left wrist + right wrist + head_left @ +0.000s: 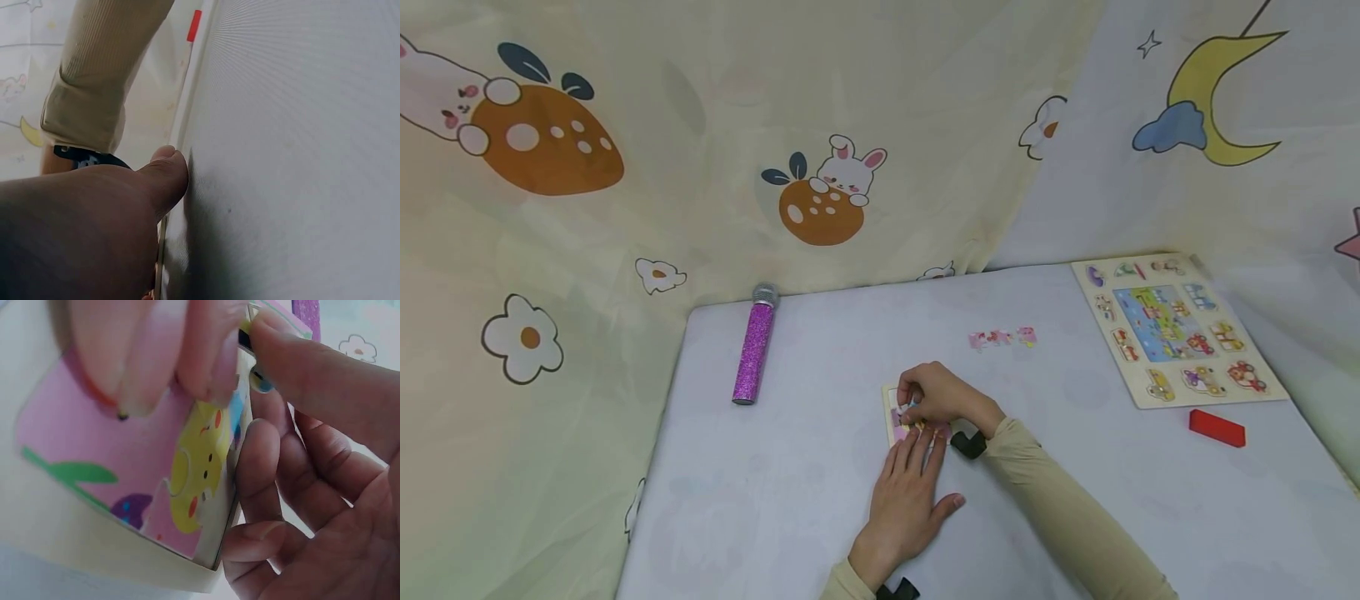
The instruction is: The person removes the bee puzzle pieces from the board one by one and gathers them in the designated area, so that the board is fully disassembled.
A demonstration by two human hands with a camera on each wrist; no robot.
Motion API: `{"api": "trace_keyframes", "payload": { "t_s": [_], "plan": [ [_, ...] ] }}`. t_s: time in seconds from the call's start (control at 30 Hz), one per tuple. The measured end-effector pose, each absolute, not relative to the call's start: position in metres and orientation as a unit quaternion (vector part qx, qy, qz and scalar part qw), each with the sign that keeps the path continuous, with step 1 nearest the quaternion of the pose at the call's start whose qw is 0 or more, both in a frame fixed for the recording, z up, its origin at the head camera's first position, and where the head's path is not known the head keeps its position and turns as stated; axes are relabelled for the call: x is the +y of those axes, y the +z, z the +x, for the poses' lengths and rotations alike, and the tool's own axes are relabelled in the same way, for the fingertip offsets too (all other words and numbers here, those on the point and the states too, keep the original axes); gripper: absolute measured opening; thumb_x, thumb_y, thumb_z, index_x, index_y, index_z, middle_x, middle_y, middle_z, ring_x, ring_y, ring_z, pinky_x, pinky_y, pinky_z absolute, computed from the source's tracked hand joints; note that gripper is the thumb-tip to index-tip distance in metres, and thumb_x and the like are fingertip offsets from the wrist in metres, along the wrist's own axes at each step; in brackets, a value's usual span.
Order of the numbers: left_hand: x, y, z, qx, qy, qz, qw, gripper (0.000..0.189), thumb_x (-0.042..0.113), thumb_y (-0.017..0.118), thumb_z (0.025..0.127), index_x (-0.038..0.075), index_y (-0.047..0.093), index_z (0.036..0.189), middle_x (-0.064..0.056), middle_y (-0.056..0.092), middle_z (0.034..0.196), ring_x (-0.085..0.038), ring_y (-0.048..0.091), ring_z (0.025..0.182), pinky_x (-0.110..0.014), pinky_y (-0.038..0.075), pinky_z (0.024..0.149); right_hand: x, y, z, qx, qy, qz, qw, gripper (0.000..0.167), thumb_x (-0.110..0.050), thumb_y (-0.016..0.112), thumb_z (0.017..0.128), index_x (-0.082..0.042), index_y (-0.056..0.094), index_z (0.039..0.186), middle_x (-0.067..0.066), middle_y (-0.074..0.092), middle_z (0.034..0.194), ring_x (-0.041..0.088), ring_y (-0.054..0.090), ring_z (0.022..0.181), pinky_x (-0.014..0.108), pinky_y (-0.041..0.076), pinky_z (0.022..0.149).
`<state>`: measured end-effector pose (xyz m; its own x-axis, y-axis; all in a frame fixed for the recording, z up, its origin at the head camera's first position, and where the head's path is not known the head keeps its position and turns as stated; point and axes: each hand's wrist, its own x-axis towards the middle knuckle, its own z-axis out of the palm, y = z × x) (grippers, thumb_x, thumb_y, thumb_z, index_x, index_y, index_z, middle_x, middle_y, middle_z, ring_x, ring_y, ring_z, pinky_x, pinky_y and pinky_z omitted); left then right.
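Observation:
A small jigsaw puzzle (pixel 892 421) in a pale frame lies on the table under both hands. In the right wrist view its fitted pink pieces (pixel 144 450) and a yellow animal face (pixel 199 469) show, beside a bare strip of backing. My left hand (pixel 910 492) presses on the puzzle with straight fingers, thumb held out to the side. Over the puzzle's far part, my right hand (pixel 943 395) pinches a puzzle piece (pixel 245 341) between thumb and index finger; most of that piece is hidden. The left wrist view shows mainly the left thumb (pixel 167 178) above the tabletop.
Pink loose puzzle pieces (pixel 1000 337) lie beyond the right hand. A purple glittery microphone (pixel 754 354) lies to the left. At the right are a wooden picture board (pixel 1112 358) and a red block (pixel 1217 428). A printed curtain (pixel 715 108) hangs behind the table.

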<state>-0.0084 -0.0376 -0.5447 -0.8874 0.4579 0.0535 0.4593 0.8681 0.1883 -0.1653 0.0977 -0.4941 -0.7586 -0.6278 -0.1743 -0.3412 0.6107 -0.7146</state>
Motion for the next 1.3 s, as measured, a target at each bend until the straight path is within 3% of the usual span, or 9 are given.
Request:
{"api": "trace_keyframes", "payload": {
  "t_s": [0.47, 0.7, 0.87, 1.3],
  "plan": [
    [-0.038, -0.546, -0.009, -0.965, -0.106, -0.238, 0.007, 0.087, 0.066, 0.055, 0.102, 0.014, 0.033, 0.167, -0.008, 0.031, 0.174, -0.028, 0.033, 0.158, -0.048, 0.033, 0.127, 0.108, -0.5, -0.171, 0.853, -0.424, -0.266, 0.147, 0.015, -0.013, 0.083, 0.093, -0.016, 0.068, 0.097, -0.004, 0.068, 0.086, 0.008, 0.062, 0.075, 0.026, 0.052, 0.071],
    [-0.037, -0.544, -0.01, -0.966, -0.108, -0.235, -0.003, 0.086, 0.065, 0.055, 0.102, 0.013, 0.032, 0.167, -0.008, 0.031, 0.174, -0.028, 0.033, 0.158, -0.048, 0.032, 0.127, 0.124, -0.5, -0.172, 0.861, -0.442, -0.221, 0.121, 0.019, -0.018, 0.087, 0.09, -0.016, 0.077, 0.106, -0.002, 0.074, 0.095, 0.01, 0.07, 0.082, 0.027, 0.058, 0.078],
    [-0.037, -0.543, -0.01, -0.966, -0.112, -0.231, -0.01, 0.087, 0.065, 0.056, 0.102, 0.014, 0.032, 0.168, -0.008, 0.032, 0.173, -0.029, 0.033, 0.158, -0.048, 0.031, 0.128, 0.141, -0.501, -0.173, 0.86, -0.449, -0.217, 0.108, 0.028, -0.012, 0.088, 0.087, -0.01, 0.079, 0.114, 0.003, 0.078, 0.101, 0.013, 0.073, 0.088, 0.031, 0.061, 0.082],
    [-0.036, -0.543, -0.011, -0.966, -0.124, -0.225, -0.033, 0.088, 0.065, 0.057, 0.102, 0.014, 0.031, 0.168, -0.008, 0.03, 0.174, -0.029, 0.03, 0.159, -0.049, 0.029, 0.129, 0.187, -0.505, -0.17, 0.885, -0.433, -0.156, 0.072, 0.032, -0.015, 0.09, 0.085, -0.011, 0.081, 0.116, 0.004, 0.08, 0.102, 0.015, 0.074, 0.091, 0.03, 0.06, 0.082]
  ]
}}
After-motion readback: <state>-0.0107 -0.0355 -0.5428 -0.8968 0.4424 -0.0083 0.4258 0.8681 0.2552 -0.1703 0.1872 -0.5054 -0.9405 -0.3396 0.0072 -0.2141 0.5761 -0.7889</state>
